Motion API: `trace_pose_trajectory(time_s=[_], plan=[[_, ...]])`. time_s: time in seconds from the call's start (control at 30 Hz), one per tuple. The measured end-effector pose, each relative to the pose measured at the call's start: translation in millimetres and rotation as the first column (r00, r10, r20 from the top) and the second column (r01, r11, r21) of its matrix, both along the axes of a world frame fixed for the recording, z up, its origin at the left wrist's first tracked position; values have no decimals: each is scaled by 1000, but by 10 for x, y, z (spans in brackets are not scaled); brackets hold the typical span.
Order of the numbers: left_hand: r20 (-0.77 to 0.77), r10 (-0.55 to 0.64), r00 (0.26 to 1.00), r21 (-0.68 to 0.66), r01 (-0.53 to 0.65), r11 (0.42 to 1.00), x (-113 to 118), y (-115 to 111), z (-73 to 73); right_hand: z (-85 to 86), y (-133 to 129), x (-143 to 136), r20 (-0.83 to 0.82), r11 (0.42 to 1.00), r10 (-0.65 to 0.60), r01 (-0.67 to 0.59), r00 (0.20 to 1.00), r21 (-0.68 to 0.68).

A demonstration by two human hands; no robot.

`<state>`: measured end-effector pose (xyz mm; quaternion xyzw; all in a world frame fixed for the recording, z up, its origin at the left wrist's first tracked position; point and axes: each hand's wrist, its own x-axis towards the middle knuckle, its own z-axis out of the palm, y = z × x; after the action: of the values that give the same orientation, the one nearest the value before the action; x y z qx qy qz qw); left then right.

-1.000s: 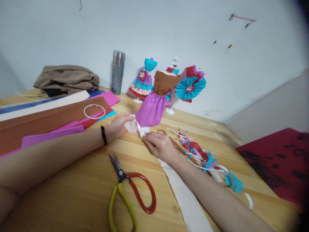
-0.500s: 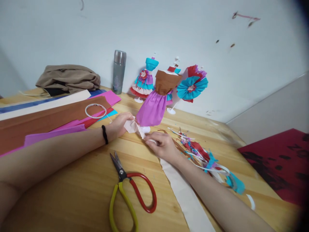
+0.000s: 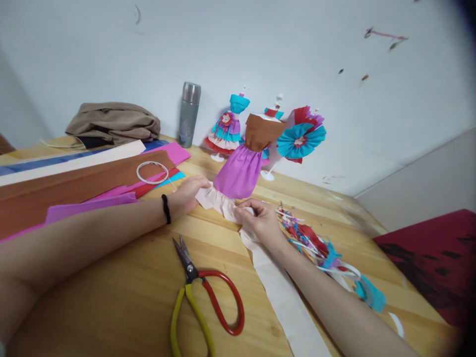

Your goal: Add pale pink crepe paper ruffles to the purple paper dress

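Our left grip pinches the gathered end of the pale pink strip, and our right grip pinches it farther along, both just on the near side of the brown-and-purple dress. From there the strip runs flat over the desk toward us. Also nearer us than the dress lie the scissors, blades parted. Left of the dress are coloured sheets; right of it, scraps; behind-left, a grey bottle.
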<state>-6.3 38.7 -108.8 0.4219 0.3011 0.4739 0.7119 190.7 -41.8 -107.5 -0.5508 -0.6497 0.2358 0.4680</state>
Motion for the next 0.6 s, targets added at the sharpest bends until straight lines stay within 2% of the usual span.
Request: trace_pose_trajectory(time_s=[0.6], plan=[[61, -52, 997, -12, 52, 999, -6, -43, 53, 24, -16, 4, 21, 1000, -1, 0, 1000, 24]])
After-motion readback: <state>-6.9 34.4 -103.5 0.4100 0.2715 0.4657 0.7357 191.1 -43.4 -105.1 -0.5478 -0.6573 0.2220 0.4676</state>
